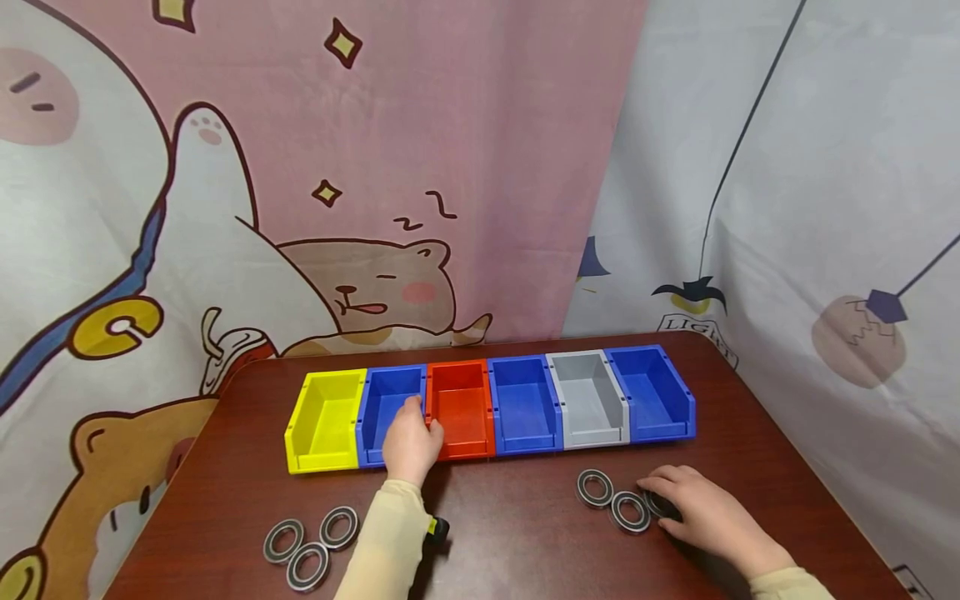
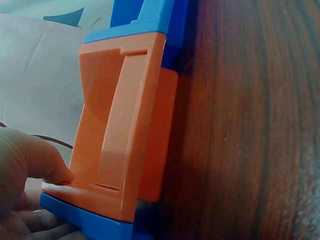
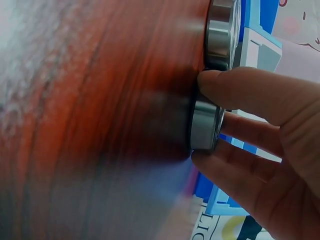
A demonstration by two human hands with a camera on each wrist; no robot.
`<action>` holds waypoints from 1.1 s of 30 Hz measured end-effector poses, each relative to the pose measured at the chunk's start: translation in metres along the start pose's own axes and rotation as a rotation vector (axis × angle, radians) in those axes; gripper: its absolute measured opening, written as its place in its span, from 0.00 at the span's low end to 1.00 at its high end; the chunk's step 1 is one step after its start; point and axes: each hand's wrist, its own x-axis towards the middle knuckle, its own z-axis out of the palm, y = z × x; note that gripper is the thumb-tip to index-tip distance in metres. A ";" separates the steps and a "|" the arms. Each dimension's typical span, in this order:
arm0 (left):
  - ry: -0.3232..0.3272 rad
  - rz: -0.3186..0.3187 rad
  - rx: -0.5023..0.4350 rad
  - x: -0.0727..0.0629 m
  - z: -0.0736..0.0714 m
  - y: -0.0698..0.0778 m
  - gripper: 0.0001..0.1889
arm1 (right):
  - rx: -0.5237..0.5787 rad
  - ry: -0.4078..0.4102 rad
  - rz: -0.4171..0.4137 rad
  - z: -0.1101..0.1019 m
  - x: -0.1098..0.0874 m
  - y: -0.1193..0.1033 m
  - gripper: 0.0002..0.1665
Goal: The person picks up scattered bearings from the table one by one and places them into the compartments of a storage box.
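My left hand (image 1: 412, 442) reaches to the shared edge of the second blue bin (image 1: 392, 396) and the red bin (image 1: 459, 408). In the left wrist view its thumb lies inside the red bin's side wall (image 2: 90, 200) and the other fingers lie on the blue bin's side, pinching the walls between. My right hand (image 1: 697, 508) grips a ball bearing (image 3: 205, 127) lying on the table, thumb on one side and fingers on the other. Two more bearings, the nearer (image 1: 630, 512) and the farther (image 1: 595, 488), lie just left of that hand.
The bins form one row: a yellow bin (image 1: 326, 417) at the left end, then blue, red, blue (image 1: 525, 404), grey (image 1: 590, 400) and blue (image 1: 651, 396). Three bearings (image 1: 308, 567) lie at the front left of the brown table (image 1: 517, 533). A printed curtain (image 1: 517, 167) hangs behind.
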 end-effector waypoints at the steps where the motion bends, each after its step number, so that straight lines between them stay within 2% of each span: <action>1: 0.000 -0.002 -0.001 0.000 0.000 0.000 0.24 | 0.005 0.006 -0.005 0.000 0.001 0.000 0.27; 5: 0.003 -0.005 -0.004 0.000 -0.001 0.001 0.24 | 0.027 0.002 0.005 -0.001 0.002 0.002 0.27; 10: 0.000 0.001 0.002 -0.001 -0.001 0.001 0.24 | 0.069 -0.033 0.086 -0.011 0.005 0.006 0.28; 15: 0.005 0.010 0.006 -0.001 -0.001 0.001 0.24 | 0.098 0.020 0.099 -0.025 0.014 0.015 0.29; 22: -0.002 0.003 -0.001 -0.001 -0.001 0.001 0.24 | 0.103 0.089 0.115 -0.043 0.036 0.034 0.28; 33: 0.024 0.023 0.002 -0.001 0.000 -0.003 0.23 | 0.108 0.091 0.209 -0.054 0.076 0.055 0.30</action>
